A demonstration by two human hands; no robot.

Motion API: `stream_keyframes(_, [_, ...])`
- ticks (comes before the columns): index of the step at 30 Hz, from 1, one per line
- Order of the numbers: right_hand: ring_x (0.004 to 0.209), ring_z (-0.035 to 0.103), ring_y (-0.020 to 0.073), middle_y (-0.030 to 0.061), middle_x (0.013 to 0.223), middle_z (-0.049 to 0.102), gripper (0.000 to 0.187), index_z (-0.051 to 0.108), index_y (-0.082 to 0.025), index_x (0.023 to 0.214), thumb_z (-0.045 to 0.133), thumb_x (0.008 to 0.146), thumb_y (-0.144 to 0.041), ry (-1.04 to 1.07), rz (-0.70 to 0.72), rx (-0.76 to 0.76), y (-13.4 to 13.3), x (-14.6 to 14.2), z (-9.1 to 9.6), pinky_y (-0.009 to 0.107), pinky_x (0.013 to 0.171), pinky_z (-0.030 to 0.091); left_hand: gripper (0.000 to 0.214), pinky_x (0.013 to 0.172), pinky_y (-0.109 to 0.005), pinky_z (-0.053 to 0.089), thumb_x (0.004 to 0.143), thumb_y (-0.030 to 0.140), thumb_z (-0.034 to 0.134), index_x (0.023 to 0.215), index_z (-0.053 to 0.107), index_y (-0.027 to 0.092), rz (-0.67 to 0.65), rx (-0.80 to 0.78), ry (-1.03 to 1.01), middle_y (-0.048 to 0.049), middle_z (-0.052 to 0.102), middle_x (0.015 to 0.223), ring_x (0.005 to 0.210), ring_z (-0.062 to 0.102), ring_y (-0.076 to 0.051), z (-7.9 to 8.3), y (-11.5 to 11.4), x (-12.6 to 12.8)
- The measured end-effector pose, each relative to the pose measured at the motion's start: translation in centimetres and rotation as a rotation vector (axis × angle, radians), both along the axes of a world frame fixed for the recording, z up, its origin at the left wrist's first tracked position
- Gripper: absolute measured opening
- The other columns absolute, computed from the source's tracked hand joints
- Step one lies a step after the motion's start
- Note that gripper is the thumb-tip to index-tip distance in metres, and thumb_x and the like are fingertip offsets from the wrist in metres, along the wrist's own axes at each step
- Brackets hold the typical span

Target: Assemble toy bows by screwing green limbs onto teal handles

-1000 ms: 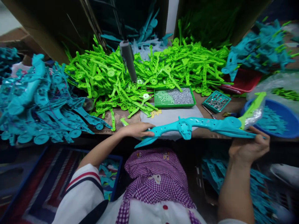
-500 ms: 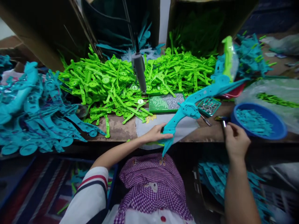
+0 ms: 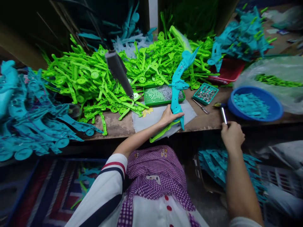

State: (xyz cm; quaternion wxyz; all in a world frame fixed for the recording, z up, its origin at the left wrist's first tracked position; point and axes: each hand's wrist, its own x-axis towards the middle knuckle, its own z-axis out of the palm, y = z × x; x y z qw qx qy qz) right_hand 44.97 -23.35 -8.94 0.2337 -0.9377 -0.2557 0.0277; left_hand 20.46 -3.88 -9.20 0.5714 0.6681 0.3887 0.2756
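Observation:
My left hand (image 3: 169,116) is closed around the lower end of a long turquoise plastic part (image 3: 176,94), held upright over a white sheet (image 3: 153,121) at the bench edge. A lime-green strip (image 3: 163,130) sticks out below that hand. Another lime-green piece (image 3: 178,36) shows at the part's top; whether it is joined on cannot be made out. To the right, my right hand (image 3: 233,135) is closed on the handle of a hammer (image 3: 223,115), whose head lies near the blue bowl.
A grey electric screwdriver (image 3: 119,72) hangs over lime-green parts (image 3: 94,75). Turquoise parts (image 3: 35,104) are piled left. A green tray (image 3: 156,96), a teal tray (image 3: 205,93) of metal pieces, a small screwdriver (image 3: 200,106) and a blue bowl (image 3: 258,118) stand on the bench.
The turquoise part has swung from a rightward slant to nearly upright in my left hand. My right hand has shifted slightly left with the hammer. The view has tilted too.

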Motion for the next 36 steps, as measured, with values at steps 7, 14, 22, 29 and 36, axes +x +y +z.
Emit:
stream_keyframes(7, [0.053,0.054,0.0160,0.0013,0.068,0.060,0.046,0.057,-0.019,0.106,0.044,0.092,-0.060,0.284,0.235,0.296,-6.8,-9.1,-0.3,0.029,0.057,0.044,0.058,0.083,-0.033,0.049,0.072,0.046,0.084,0.109,0.050,0.018,0.061,0.009,0.063,-0.0074,0.067,0.104,0.095,0.063,-0.022,0.0,0.1,0.2])
stream_keyframes(14, [0.056,0.061,0.0208,0.0045,0.065,0.062,0.058,0.059,-0.019,0.102,0.031,0.093,-0.069,0.265,0.372,0.205,-8.2,-15.6,-4.8,0.033,0.058,0.048,0.055,0.081,-0.032,0.047,0.073,0.046,0.083,0.107,0.051,0.018,0.059,0.050,0.097,-0.0057,0.064,0.102,0.094,0.061,-0.021,0.1,0.0,0.0])
stream_keyframes(22, [0.054,0.058,0.0178,0.0028,0.065,0.061,0.055,0.058,-0.021,0.092,0.027,0.097,-0.066,0.394,0.455,0.131,-7.3,-15.2,-3.8,0.029,0.058,0.044,0.057,0.077,-0.029,0.047,0.072,0.045,0.085,0.108,0.051,0.018,0.095,0.037,0.043,-0.0024,0.063,0.095,0.089,0.060,-0.019,-0.6,-0.1,0.3])
stream_keyframes(29, [0.059,0.058,0.0208,0.0066,0.067,0.064,0.060,0.062,-0.020,0.094,0.026,0.095,-0.068,0.215,0.317,0.137,-7.5,-15.7,-3.8,0.031,0.059,0.040,0.054,0.078,-0.030,0.047,0.072,0.044,0.085,0.106,0.051,0.019,0.098,0.032,0.064,-0.0015,0.063,0.093,0.090,0.060,-0.019,-0.3,-0.1,0.3])
stream_keyframes(36, [0.056,0.055,0.0200,0.0080,0.066,0.062,0.060,0.059,-0.018,0.092,0.021,0.097,-0.065,0.072,0.194,0.227,-7.7,-16.0,-4.5,0.030,0.057,0.036,0.052,0.077,-0.030,0.047,0.073,0.044,0.084,0.103,0.051,0.019,0.095,0.033,0.049,-0.0020,0.063,0.093,0.089,0.061,-0.019,-0.1,-0.2,0.2])
